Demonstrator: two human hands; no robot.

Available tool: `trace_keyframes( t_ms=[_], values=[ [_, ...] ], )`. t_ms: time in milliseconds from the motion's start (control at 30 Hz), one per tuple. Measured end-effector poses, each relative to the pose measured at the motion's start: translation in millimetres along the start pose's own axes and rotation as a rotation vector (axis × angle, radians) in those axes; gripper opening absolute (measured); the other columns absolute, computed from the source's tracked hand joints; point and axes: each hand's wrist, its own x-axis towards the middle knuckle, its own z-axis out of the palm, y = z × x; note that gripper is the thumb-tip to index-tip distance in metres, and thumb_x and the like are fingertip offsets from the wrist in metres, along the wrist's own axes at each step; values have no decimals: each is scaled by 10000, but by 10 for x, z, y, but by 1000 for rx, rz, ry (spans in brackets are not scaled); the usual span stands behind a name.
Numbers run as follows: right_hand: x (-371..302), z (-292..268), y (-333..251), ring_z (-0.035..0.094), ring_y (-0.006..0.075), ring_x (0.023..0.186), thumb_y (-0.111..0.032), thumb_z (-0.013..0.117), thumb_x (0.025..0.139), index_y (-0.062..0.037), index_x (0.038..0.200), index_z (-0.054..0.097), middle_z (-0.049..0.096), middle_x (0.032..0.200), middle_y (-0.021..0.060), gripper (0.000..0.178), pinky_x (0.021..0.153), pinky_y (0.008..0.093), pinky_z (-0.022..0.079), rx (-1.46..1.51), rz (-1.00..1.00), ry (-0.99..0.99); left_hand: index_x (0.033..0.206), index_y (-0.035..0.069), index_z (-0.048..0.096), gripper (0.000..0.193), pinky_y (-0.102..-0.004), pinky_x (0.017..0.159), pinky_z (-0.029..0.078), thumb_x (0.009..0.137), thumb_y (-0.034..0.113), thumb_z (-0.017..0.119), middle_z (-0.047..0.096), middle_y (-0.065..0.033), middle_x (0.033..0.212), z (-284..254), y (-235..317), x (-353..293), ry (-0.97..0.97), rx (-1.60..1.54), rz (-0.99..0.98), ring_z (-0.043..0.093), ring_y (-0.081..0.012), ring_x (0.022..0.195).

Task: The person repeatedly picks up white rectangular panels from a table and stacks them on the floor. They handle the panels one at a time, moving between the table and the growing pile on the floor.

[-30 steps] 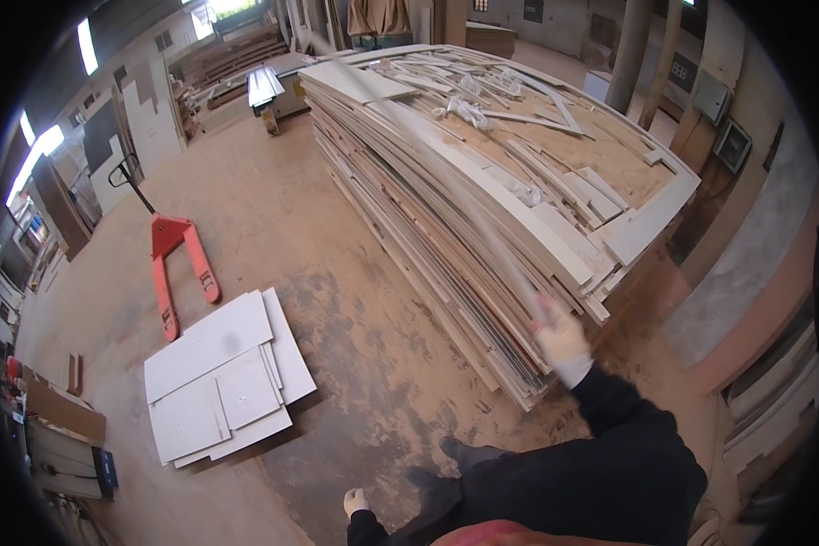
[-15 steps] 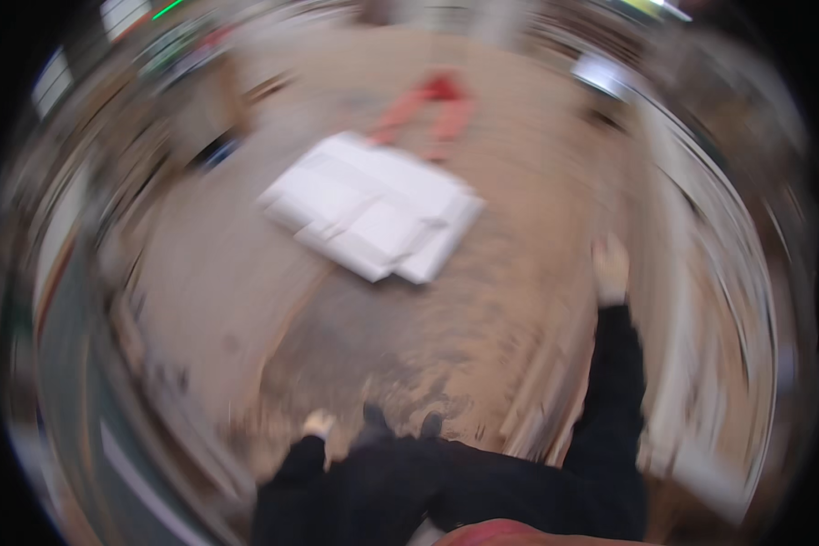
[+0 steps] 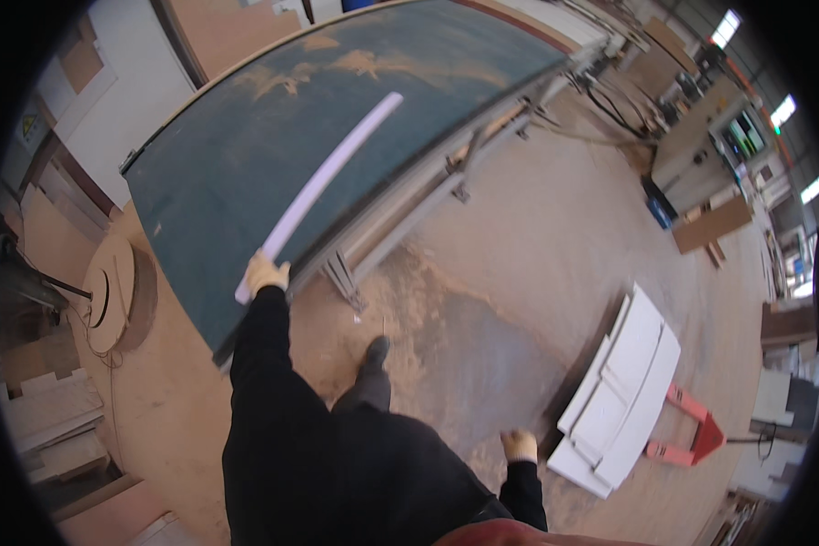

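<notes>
A long, narrow white strip point(image 3: 332, 168) lies on the dark green table point(image 3: 200, 218), reaching from near its front edge toward the far side. My left hand point(image 3: 266, 273), in a pale glove, has its fingers over the strip's near end, with the thumb out to the right. Part of that end shows past the hand. Low and to the right, my right hand point(image 3: 520, 445), also gloved, hangs over the floor with its fingers curled in. Nothing shows in it.
White boards point(image 3: 619, 391) lie stacked on the floor at right, with a red pallet jack point(image 3: 696, 432) beyond them. A metal rail point(image 3: 400, 232) runs along the table's right side. A control cabinet point(image 3: 701, 146) stands far right; a round wooden piece point(image 3: 111, 291) is at left.
My view has swung left, bringing the green table in front and the white boards to the right. My left hand has reached out onto the strip; my right arm has drawn in.
</notes>
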Motion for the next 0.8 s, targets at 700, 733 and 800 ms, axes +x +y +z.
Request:
trace_keyframes(
  t_ms=[700, 733, 800],
  values=[
    [3523, -143, -691, 725, 192, 777, -279, 565, 889, -58, 993, 735, 751, 805, 55, 298, 757, 344, 563, 274, 365, -596, 1251, 96, 565, 463, -335, 607, 400, 897, 382, 649, 562, -119, 883, 1463, 4428, 856, -1914, -2105, -474, 497, -185, 648],
    [3782, -132, -565, 724, 200, 810, -296, 571, 887, -73, 987, 740, 753, 835, 58, 298, 773, 349, 559, 193, 242, -610, 1228, 97, 570, 442, -339, 594, 407, 891, 368, 659, 567, -115, 870, 1547, 4760, 912, -1876, -2005, -424, 506, -187, 641],
    [4197, -97, -297, 720, 216, 876, -331, 583, 883, -103, 974, 751, 757, 894, 62, 297, 805, 360, 552, -5, -19, -670, 1183, 99, 581, 400, -345, 569, 422, 879, 340, 679, 575, -109, 845, 1749, 5217, 949, -1751, -1828, -425, 525, -190, 627]
  ],
)
